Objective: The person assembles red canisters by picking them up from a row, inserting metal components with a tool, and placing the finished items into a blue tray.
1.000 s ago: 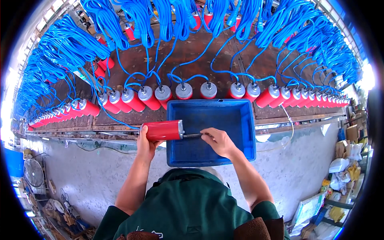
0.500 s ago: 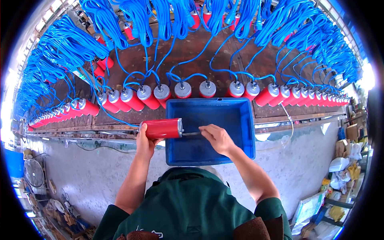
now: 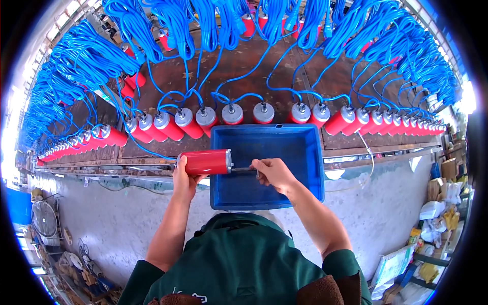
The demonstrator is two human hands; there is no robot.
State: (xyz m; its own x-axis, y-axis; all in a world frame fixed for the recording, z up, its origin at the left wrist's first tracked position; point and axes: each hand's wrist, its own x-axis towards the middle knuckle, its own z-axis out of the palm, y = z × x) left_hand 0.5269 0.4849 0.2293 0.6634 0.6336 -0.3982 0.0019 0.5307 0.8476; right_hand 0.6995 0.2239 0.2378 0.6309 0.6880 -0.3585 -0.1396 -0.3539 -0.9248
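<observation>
A red cylinder with silver end caps [image 3: 207, 162] lies sideways in my left hand [image 3: 184, 182], whose fingers wrap its left end. A blue cable trails from that end toward the table. My right hand [image 3: 274, 175] is closed on a thin metal rod [image 3: 244, 169] that looks like a hex key, with a short bent end showing below the fingers. The rod's far tip meets the cylinder's right end cap near its lower edge; the exact contact is too small to make out. Both hands are over a blue plastic bin [image 3: 318, 168].
Red cylinders [image 3: 232, 114] stand in a long row along the edge of a brown table [image 3: 244, 66]. Blue cables run from them to coiled bundles [image 3: 175, 25] hanging behind. A fan [image 3: 43, 219] is at far left; boxes and bags [image 3: 432, 211] pile up at right.
My right hand has turned about the rod, with the fingers curling lower and the bent end coming into sight. The cylinder and my left hand stay put.
</observation>
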